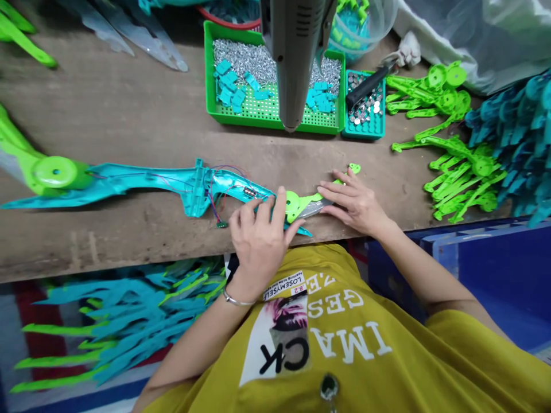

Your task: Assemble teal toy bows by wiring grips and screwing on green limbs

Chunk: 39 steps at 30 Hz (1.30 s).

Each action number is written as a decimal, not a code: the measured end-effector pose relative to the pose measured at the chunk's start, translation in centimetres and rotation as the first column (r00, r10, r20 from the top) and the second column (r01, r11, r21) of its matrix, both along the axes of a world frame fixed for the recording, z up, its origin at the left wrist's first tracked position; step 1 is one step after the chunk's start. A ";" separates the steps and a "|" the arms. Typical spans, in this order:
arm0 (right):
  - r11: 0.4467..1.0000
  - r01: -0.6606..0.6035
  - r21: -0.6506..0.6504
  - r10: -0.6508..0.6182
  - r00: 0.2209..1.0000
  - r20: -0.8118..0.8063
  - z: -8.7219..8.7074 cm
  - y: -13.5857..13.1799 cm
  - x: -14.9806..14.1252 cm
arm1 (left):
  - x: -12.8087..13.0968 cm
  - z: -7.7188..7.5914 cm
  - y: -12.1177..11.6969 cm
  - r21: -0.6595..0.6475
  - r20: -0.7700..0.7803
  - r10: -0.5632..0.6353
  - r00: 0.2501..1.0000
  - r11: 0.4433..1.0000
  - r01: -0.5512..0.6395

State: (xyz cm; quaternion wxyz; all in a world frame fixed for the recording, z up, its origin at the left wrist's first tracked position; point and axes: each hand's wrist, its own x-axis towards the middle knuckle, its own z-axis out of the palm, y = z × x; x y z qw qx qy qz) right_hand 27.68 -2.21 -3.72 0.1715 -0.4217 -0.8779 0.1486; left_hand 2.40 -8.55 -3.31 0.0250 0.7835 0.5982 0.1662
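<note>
A turquoise plastic toy bow body lies along the front of the bench, its inner side up, with thin red and blue wires and a small green circuit board hanging out near the middle. My left hand presses on the bow's right end, fingers over its edge beside a lime-green round joint. My right hand grips the lime-green limb with its grey translucent blade, thumb below and fingers above. At the bow's left end a second lime-green limb is seated. My fingers hide part of the joint.
Behind stands a green basket of screws and turquoise clips, beside a small teal tray of metal discs. A grey power tool hangs overhead. Lime-green limbs and turquoise parts pile up right; more bow parts lie below left.
</note>
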 end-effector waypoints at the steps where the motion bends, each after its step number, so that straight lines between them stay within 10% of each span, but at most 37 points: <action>1: 1.000 0.000 -0.008 0.000 1.000 0.013 -0.1 0.0 0.0 | 0.0 -0.1 -0.1 0.000 -0.010 -0.010 1.000 1.000 0.010; 39: 0.993 -0.116 0.033 0.109 0.981 0.158 0.4 0.1 0.2 | -3.0 -0.1 -0.4 -0.185 0.025 -0.206 0.978 0.961 0.207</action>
